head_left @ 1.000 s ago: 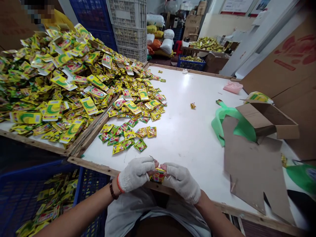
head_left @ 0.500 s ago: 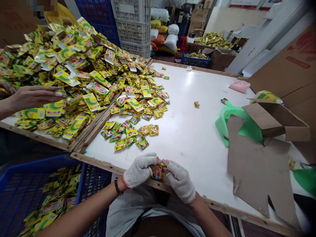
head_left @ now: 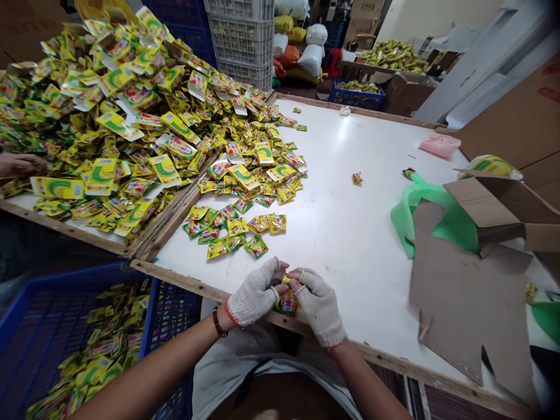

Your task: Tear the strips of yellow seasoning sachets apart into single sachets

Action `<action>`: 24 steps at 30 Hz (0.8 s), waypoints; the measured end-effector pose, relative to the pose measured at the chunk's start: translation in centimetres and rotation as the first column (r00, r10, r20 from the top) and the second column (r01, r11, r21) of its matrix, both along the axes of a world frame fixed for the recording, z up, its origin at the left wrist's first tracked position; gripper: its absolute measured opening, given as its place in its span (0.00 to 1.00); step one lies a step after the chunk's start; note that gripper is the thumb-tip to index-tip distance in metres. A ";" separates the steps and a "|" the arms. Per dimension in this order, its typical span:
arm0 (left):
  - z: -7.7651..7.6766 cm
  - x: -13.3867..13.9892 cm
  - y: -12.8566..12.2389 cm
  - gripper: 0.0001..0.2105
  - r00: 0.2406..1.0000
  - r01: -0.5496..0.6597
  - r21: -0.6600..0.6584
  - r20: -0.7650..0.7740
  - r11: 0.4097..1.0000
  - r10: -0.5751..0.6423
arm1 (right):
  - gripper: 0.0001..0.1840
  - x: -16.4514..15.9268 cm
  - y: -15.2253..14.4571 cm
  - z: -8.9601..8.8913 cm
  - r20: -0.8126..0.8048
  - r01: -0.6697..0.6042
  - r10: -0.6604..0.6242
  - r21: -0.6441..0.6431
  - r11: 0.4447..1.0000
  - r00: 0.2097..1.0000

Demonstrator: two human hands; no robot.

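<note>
Both my hands wear white knit gloves with bare fingertips and meet at the front edge of the white table [head_left: 332, 233]. Between them is a small, shiny yellow-and-red candy packet [head_left: 287, 300]. My left hand [head_left: 258, 293] pinches its upper left side, and my right hand [head_left: 318, 306] grips its upper right side. The fingers partly cover the packet's top. Just beyond my left hand lie several loose yellow and green packets [head_left: 236, 226], spread in short rows on the tabletop.
A large heap of packets and flat yellow cartons [head_left: 131, 111] rises at the left, where a co-worker's hand [head_left: 21, 165] reaches in. A blue crate [head_left: 35, 303] of packets stands below. On the right lie torn cardboard [head_left: 472, 309], a green bag [head_left: 402, 221] and an open box [head_left: 499, 204].
My fingers have shifted on the packet's top, and its printed front shows more. The co-worker's hand has drawn back to the left. The view has tilted slightly.
</note>
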State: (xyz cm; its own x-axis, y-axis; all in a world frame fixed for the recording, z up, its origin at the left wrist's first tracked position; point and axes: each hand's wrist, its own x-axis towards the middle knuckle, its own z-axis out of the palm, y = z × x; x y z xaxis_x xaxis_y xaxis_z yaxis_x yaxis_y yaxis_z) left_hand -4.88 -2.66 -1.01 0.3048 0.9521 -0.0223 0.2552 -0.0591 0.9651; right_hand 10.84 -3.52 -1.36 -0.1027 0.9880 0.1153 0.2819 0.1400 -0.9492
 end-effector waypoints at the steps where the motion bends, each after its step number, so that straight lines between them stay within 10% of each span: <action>1: 0.0 0.0 0.0 0.17 1.000 -0.004 -0.008 0.005 1.000 0.004 | 0.09 -0.1 0.2 0.2 0.010 0.009 -0.009 -0.026 1.000 1.000; 11: -0.3 0.1 0.4 0.11 0.991 0.015 -0.083 0.136 0.996 -0.003 | 0.16 1.4 -0.1 -0.9 0.085 -0.178 0.169 0.120 0.977 0.982; 19: 2.9 -3.6 4.5 0.14 0.997 -0.025 0.062 -0.074 0.998 0.030 | 0.18 0.7 0.9 0.0 0.070 0.162 -0.148 -0.285 0.945 0.987; 22: 4.8 -6.7 10.5 0.14 0.898 -0.160 0.242 -0.367 0.957 0.243 | 0.20 -3.1 0.1 1.8 -0.215 -0.162 0.078 -0.405 0.900 0.973; 24: 5.6 -8.2 14.8 0.13 0.690 -0.246 0.321 -0.604 0.914 0.398 | 0.17 -5.6 -1.1 2.8 -0.334 -0.492 0.374 -0.421 0.762 0.865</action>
